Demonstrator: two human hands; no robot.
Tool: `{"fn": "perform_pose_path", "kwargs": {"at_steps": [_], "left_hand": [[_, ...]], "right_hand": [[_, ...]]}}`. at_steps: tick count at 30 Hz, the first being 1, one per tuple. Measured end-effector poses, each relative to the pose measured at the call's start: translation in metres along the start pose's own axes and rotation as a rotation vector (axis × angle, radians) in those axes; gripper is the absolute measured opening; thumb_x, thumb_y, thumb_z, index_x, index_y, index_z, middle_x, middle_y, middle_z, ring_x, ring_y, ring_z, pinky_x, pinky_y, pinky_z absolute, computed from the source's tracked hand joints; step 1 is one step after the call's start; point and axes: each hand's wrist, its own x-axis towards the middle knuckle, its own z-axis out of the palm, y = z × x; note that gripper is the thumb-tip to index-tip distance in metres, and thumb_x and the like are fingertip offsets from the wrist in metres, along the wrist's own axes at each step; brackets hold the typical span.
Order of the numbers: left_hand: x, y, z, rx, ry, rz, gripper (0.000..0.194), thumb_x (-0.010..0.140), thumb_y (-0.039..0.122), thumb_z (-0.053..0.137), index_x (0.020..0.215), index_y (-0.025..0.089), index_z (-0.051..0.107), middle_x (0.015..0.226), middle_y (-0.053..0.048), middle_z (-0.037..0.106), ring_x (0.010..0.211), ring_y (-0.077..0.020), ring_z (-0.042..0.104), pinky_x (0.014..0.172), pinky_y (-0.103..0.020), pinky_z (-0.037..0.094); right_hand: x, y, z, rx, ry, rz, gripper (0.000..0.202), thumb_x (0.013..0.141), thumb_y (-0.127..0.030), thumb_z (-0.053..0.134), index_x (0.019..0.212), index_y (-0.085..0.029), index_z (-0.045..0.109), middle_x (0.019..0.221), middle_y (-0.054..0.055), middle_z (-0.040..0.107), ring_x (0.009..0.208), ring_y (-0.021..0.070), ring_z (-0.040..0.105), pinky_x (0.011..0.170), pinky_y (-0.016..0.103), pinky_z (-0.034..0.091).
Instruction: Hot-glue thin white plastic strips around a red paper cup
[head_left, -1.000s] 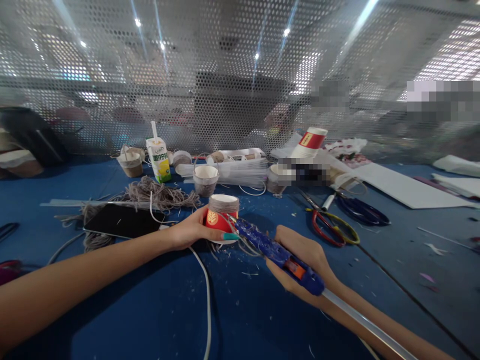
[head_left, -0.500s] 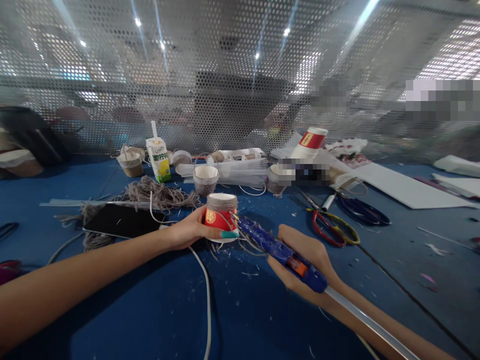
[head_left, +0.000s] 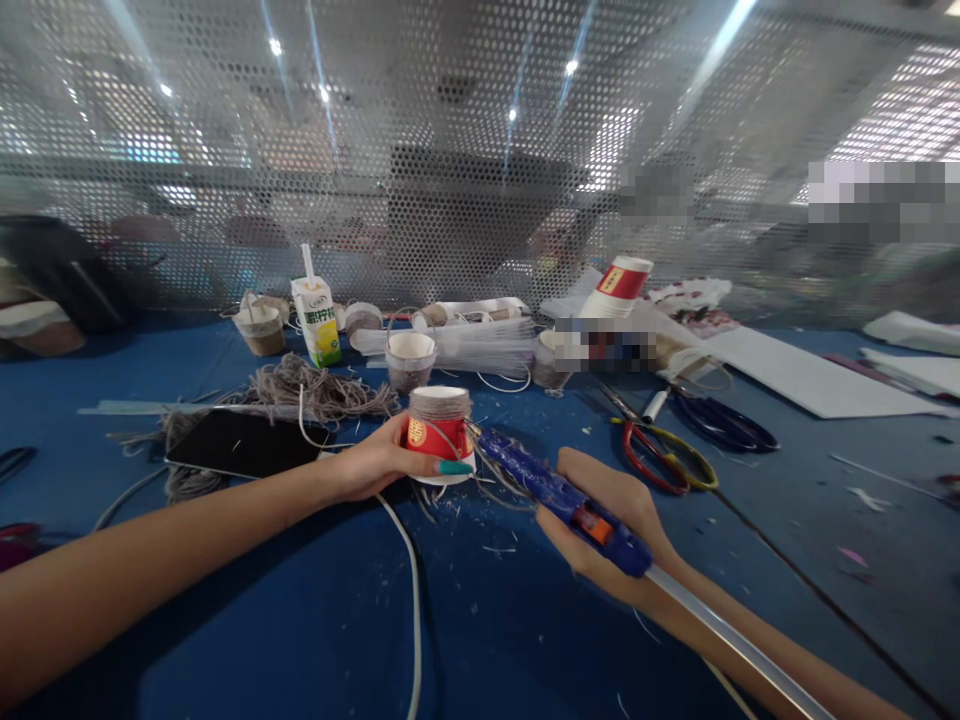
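My left hand (head_left: 382, 458) is wrapped round a red paper cup (head_left: 441, 438), its thumb across the front. Grey yarn is wound round the cup's upper part, and a loose strand runs down its red side. In my right hand (head_left: 607, 500) is a blue glue gun (head_left: 547, 482), with a long clear glue stick (head_left: 727, 635) out of its rear. The gun's nozzle is at the right side of the cup, close to the yarn; whether it touches cannot be made out. Loose yarn trails beneath the nozzle.
Behind the cup stand a small yarn-wrapped bucket (head_left: 411, 362) and a drink carton (head_left: 318, 322). A grey yarn heap (head_left: 322, 388) and a black phone (head_left: 244, 443) lie left. Scissors (head_left: 652, 455) lie right. A white cable (head_left: 416, 620) crosses the front; a mesh screen (head_left: 315, 190) stands behind.
The cup and my left hand have shifted very slightly left in view. Both hands keep their hold, and the nozzle stays beside the cup.
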Motion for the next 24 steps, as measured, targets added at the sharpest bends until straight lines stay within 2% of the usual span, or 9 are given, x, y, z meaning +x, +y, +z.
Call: {"fn": "perform_pose_path", "kwargs": {"at_steps": [6,10,16,24], "left_hand": [[-0.0016,0.0020,0.0014,-0.008,0.028,-0.014,0.051,0.054,0.010,0.081,0.101,0.013,0.061,0.088,-0.006,0.069,0.079,-0.0154,0.063,0.079,-0.029,0.047],[-0.0012,-0.0001,-0.0014,-0.013,0.042,-0.025,0.055,0.053,0.010,0.081,0.103,0.014,0.059,0.090,-0.007,0.069,0.082,-0.0175,0.064,0.080,-0.031,0.047],[-0.0012,-0.0019,-0.0053,-0.007,0.009,-0.012,0.055,0.054,0.014,0.082,0.103,0.014,0.059,0.091,-0.007,0.069,0.083,-0.0182,0.064,0.082,-0.033,0.047],[-0.0011,0.0028,0.0012,0.059,-0.081,0.027,0.040,0.057,0.015,0.080,0.093,0.011,0.065,0.084,-0.005,0.067,0.075,-0.0141,0.062,0.072,-0.027,0.047]], "right_hand": [[-0.0021,0.0026,0.0001,-0.012,0.007,-0.008,0.024,0.071,-0.011,0.051,0.065,-0.022,0.032,0.058,-0.007,0.040,0.042,0.0049,0.034,0.039,0.020,0.027],[-0.0025,0.0058,0.0015,0.004,0.009,0.022,0.023,0.070,-0.011,0.051,0.063,-0.022,0.033,0.056,-0.007,0.039,0.043,0.0058,0.037,0.040,0.020,0.030],[-0.0020,0.0073,0.0036,0.030,-0.005,0.047,0.023,0.071,-0.013,0.051,0.061,-0.023,0.033,0.052,-0.006,0.038,0.046,0.0081,0.043,0.042,0.020,0.034],[-0.0029,0.0055,0.0043,0.052,-0.007,0.056,0.023,0.071,-0.013,0.052,0.063,-0.023,0.033,0.055,-0.006,0.039,0.045,0.0072,0.042,0.042,0.019,0.033]]}}
